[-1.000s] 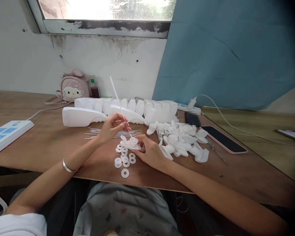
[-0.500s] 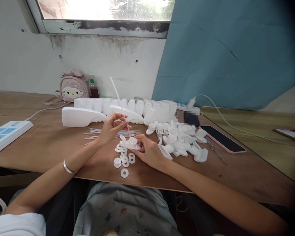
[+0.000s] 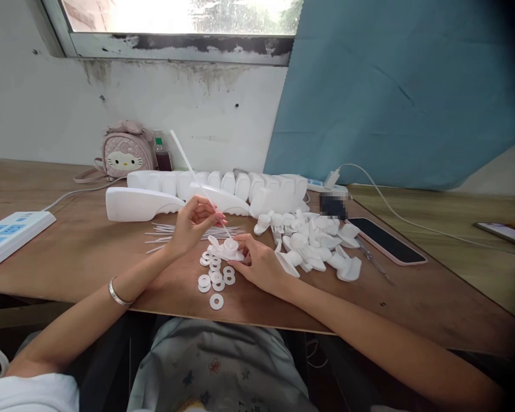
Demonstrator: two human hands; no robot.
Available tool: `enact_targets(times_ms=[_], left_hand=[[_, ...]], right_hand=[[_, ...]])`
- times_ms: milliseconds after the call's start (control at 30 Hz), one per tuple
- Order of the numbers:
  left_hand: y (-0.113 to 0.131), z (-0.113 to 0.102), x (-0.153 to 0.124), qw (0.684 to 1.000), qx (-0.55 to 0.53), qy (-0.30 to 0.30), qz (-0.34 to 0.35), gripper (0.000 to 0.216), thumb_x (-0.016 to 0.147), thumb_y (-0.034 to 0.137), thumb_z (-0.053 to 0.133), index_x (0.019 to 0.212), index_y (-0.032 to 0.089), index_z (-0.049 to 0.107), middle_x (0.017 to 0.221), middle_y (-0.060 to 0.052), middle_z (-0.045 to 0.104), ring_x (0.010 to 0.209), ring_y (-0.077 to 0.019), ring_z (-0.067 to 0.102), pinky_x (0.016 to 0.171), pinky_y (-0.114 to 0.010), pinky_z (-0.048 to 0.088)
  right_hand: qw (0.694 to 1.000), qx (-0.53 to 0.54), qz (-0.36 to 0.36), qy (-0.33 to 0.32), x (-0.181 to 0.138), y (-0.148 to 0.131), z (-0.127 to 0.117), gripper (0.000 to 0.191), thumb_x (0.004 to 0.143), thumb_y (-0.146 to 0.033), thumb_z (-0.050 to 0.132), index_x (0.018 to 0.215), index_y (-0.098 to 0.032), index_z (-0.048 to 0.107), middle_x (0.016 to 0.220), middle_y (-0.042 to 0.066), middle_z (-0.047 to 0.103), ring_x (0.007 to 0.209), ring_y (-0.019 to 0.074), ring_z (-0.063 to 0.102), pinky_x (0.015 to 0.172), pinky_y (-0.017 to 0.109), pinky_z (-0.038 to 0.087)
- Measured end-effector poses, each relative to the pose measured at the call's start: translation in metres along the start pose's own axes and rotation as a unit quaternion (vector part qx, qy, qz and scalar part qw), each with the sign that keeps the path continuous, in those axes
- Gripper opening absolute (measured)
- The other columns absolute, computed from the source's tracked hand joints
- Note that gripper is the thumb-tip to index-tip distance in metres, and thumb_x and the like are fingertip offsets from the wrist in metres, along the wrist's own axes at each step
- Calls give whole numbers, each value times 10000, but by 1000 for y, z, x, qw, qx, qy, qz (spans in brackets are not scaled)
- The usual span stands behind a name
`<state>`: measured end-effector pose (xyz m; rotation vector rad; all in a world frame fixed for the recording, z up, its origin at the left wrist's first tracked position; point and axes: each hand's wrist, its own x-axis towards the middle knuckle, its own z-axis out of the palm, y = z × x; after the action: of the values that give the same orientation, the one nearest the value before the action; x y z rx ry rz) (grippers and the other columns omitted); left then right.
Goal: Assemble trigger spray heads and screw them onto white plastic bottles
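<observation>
My left hand (image 3: 191, 225) pinches a thin white plastic tube (image 3: 189, 166) that slants up to the left, its lower end at a white pump-head part (image 3: 226, 249). My right hand (image 3: 260, 264) rests on the brown table (image 3: 90, 252) with its fingers closed on that pump-head part, steadying it. Several white ring washers (image 3: 217, 280) lie just in front of both hands. A bundle of more thin tubes (image 3: 171, 232) lies behind my left hand. A heap of white pump heads (image 3: 315, 243) sits to the right of my right hand.
White bottles (image 3: 240, 186) lie in a row at the back, one long one (image 3: 141, 204) in front. A power strip (image 3: 8, 232) is at the left edge, a pink bag (image 3: 123, 153) by the wall, a phone (image 3: 386, 240) and tweezers (image 3: 373, 260) at right.
The tube in my left hand has tipped further to the left. Both hands stay in place over the pump-head part.
</observation>
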<state>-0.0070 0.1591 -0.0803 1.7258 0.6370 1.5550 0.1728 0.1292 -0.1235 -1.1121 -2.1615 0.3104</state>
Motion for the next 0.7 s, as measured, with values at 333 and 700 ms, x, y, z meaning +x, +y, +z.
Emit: enact_targets(times_ms=[333,700], left_hand=[[4,2,-4,998,33,-4,51,192,726,210,635,794,165,462,725,6,598,653,-148,638,605,-276,536],[3,1,-6,992,112,-28,55,180,738,249,625,839,162,504,709,-3,614,654,-133,625,643,-263,530]], right_hand=[[1000,4,2,-2,-1,1,0,389,700,-246,632,1035,-200,440,856,31,616,769,157,600,655,274,475],[1000,10,0,-1,0,0,0,375,705,-245,619,1032,-202,442,848,33,615,777,161,597,663,285,472]])
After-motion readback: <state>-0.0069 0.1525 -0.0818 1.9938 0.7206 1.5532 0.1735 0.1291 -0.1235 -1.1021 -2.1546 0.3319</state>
